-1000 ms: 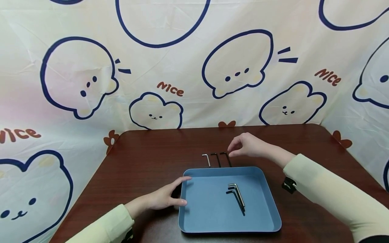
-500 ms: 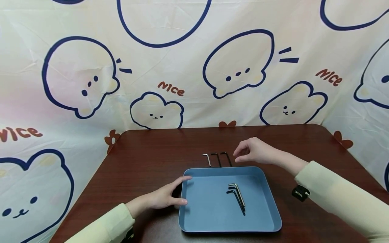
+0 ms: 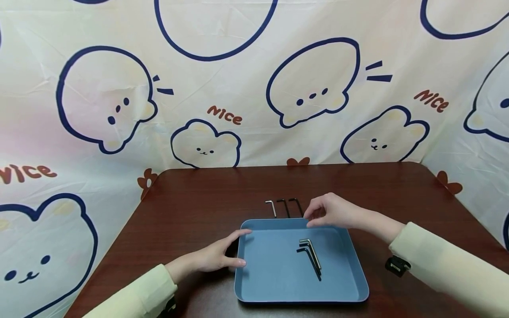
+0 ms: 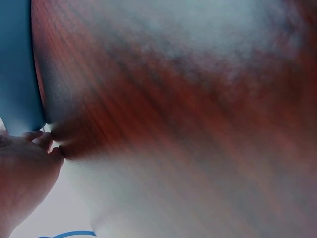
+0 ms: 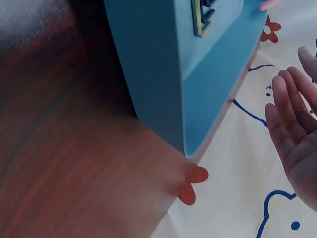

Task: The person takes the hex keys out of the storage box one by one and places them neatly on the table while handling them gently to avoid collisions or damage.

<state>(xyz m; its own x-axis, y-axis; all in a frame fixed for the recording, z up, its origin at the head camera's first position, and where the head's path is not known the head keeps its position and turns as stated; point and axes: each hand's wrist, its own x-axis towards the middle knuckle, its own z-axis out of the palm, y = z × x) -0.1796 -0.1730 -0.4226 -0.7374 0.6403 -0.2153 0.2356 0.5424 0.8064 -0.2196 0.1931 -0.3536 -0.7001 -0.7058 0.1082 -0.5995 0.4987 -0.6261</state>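
A blue rectangular tray point(image 3: 274, 287) lies on the table. My left hand point(image 3: 208, 257) rests at its left rim, thumb and index finger spread and fairly straight over the edge; the other fingers are mostly hidden. Over the tray's far right rim hovers my right hand point(image 3: 332, 211), fingers loosely bent, with nothing visible in them. Inside the tray, a small bunch of L-shaped hex keys point(image 3: 311, 258), silver and black, lies close together. Beyond the far rim are a silver hex key point(image 3: 272, 208) and two black ones, the middle one point(image 3: 284, 207) and the right one point(image 3: 296, 206).
The dark brown wooden table point(image 3: 191, 198) extends around the tray. Behind and beside it hangs a pale cloth point(image 3: 254, 84) printed with cartoon bears. A small black device point(image 3: 397, 265) sits at the right sleeve cuff.
My right hand has drawn away from the rightmost black hex key, first rightward, then down toward the tray's far rim. The left hand, tray and hex keys have stayed put.
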